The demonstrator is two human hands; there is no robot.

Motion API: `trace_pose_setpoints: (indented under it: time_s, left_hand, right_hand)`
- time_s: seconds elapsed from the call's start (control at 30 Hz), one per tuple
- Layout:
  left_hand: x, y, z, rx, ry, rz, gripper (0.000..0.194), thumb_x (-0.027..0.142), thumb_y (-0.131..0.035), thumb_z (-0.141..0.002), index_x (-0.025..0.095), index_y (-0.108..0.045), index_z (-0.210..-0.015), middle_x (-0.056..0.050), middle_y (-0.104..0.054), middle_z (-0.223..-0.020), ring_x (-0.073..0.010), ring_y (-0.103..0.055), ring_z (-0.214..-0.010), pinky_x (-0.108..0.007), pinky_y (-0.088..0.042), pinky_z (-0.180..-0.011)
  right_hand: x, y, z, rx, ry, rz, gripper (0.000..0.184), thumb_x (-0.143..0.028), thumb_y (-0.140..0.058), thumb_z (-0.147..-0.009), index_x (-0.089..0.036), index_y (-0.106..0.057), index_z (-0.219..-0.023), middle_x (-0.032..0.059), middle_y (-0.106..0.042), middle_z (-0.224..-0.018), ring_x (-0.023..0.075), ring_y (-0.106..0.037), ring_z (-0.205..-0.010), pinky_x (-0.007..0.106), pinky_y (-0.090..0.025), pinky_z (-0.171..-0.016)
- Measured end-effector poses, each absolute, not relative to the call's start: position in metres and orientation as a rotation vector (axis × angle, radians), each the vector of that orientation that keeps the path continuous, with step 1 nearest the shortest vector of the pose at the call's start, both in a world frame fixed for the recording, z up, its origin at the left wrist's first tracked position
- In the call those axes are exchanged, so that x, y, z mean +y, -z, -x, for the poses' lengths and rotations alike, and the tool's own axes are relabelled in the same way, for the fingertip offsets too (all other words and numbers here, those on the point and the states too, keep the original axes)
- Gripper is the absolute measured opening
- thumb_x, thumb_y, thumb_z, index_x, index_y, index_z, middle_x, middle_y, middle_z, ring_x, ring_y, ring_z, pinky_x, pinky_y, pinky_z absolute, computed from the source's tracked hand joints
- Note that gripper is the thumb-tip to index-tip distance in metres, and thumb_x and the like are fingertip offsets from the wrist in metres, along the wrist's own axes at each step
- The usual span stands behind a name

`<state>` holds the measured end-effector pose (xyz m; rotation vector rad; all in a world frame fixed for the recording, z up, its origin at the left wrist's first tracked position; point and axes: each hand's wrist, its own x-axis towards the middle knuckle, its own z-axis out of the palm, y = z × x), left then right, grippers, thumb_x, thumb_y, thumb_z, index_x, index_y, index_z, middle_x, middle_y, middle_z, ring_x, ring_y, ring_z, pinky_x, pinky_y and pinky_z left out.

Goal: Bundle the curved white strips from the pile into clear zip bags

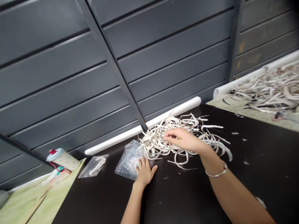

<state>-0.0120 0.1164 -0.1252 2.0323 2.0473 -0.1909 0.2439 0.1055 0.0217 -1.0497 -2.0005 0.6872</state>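
My left hand [145, 172] lies palm down with its fingers spread, the fingertips on the near edge of a stack of clear plastic bags [127, 160]. Just right of the bags is a tangled heap of curled white strips [161, 137] with shiny edges. Over the middle of this heap hovers my right hand [181, 140], its thumb and fingers curled together in a pinch. Whatever is between those fingertips, if anything, cannot be made out against the strips. Farther left, a separate clear bag [94, 165] has a few white strips inside.
The dark table [182, 199] backs onto grey slatted panels [173, 53]. Along its rear edge runs a white tube [114, 141]. At left stands a pale cup [66, 159] with a blue lid. A second, larger heap of strips [275, 90] covers the surface at right.
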Motion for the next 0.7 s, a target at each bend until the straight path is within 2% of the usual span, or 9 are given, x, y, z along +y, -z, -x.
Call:
trace_pose_setpoints:
  time_s: [0.07,0.13,0.23,0.3,0.37,0.4,0.5,0.6,0.7]
  left_hand:
    - [0.117,0.117,0.010,2.023,0.237,-2.036,0.080,0.059,-0.031,-0.084,0.009,-0.017,-0.144,-0.016,0.000,-0.152,-0.0397,-0.001,-0.137,-0.061,-0.018,-0.102]
    - [0.119,0.103,0.013,1.998,0.265,-2.053,0.077,0.056,-0.041,-0.082,0.013,-0.023,-0.143,-0.016,-0.010,-0.152,-0.0390,-0.010,-0.137,-0.058,-0.024,-0.101]
    - [0.118,0.077,0.014,2.033,0.243,-2.099,0.058,0.044,-0.051,-0.080,0.013,-0.049,-0.129,-0.019,-0.039,-0.141,-0.0387,-0.032,-0.130,-0.053,-0.030,-0.097]
    - [0.110,0.063,0.004,2.109,0.164,-2.136,0.040,0.037,-0.043,-0.085,0.010,-0.063,-0.108,-0.024,-0.058,-0.119,-0.0388,-0.049,-0.116,-0.052,-0.034,-0.092]
    - [0.095,0.061,-0.014,2.151,0.037,-2.181,0.042,0.033,-0.030,-0.091,0.011,-0.066,-0.095,-0.021,-0.065,-0.100,-0.0340,-0.059,-0.099,-0.046,-0.038,-0.086]
    - [0.086,0.066,-0.025,2.139,-0.039,-2.211,0.044,0.031,-0.025,-0.093,0.013,-0.065,-0.093,-0.018,-0.066,-0.096,-0.0299,-0.061,-0.094,-0.041,-0.039,-0.082]
    - [0.061,0.095,-0.052,1.934,-0.279,-2.324,0.038,0.030,-0.029,-0.092,0.020,-0.063,-0.079,-0.007,-0.067,-0.083,-0.0197,-0.062,-0.080,-0.029,-0.039,-0.070]
    - [0.051,0.129,-0.063,1.795,-0.432,-2.332,0.034,0.025,-0.036,-0.089,0.019,-0.061,-0.067,-0.005,-0.066,-0.072,-0.0171,-0.061,-0.070,-0.028,-0.035,-0.060]
    - [0.052,0.146,-0.061,1.780,-0.489,-2.289,0.031,0.024,-0.041,-0.087,0.019,-0.061,-0.065,-0.004,-0.066,-0.071,-0.0161,-0.060,-0.067,-0.028,-0.031,-0.057]
  right_hand:
    - [0.116,-0.013,-0.243,-1.977,-0.599,1.142,0.024,-0.027,-0.047,-0.085,-0.017,-0.060,-0.068,-0.0018,-0.058,-0.060,0.0122,-0.051,-0.056,0.023,-0.034,-0.055]
    - [0.126,-0.004,-0.240,-1.968,-0.511,1.217,0.027,-0.025,-0.044,-0.086,-0.016,-0.061,-0.067,-0.0003,-0.060,-0.063,0.0135,-0.053,-0.060,0.024,-0.035,-0.058]
    - [0.135,0.009,-0.228,-2.014,-0.517,1.254,0.028,-0.022,-0.041,-0.087,-0.015,-0.065,-0.076,0.0028,-0.065,-0.072,0.0154,-0.058,-0.066,0.026,-0.040,-0.063]
    - [0.137,0.018,-0.216,-2.083,-0.560,1.231,0.027,-0.022,-0.041,-0.088,-0.016,-0.067,-0.084,0.0038,-0.067,-0.081,0.0161,-0.061,-0.071,0.026,-0.044,-0.066]
    - [0.137,0.027,-0.201,-2.158,-0.549,1.208,0.024,-0.022,-0.044,-0.087,-0.017,-0.067,-0.092,0.0047,-0.068,-0.092,0.0175,-0.062,-0.084,0.028,-0.046,-0.076]
    - [0.137,0.033,-0.193,-2.188,-0.523,1.206,0.024,-0.022,-0.046,-0.086,-0.017,-0.067,-0.097,0.0056,-0.067,-0.099,0.0184,-0.060,-0.092,0.028,-0.045,-0.083]
    - [0.140,0.049,-0.172,-2.263,-0.421,1.248,0.036,-0.019,-0.050,-0.084,-0.016,-0.057,-0.118,0.0095,-0.056,-0.122,0.0210,-0.051,-0.112,0.031,-0.038,-0.097]
    - [0.150,0.064,-0.150,-2.323,-0.283,1.348,0.055,-0.014,-0.053,-0.080,-0.013,-0.042,-0.133,0.0154,-0.041,-0.137,0.0265,-0.036,-0.127,0.037,-0.030,-0.104]
    - [0.168,0.071,-0.127,-2.415,-0.140,1.441,0.074,-0.003,-0.057,-0.072,-0.015,-0.032,-0.140,0.0194,-0.025,-0.145,0.0357,-0.017,-0.135,0.050,-0.021,-0.106]
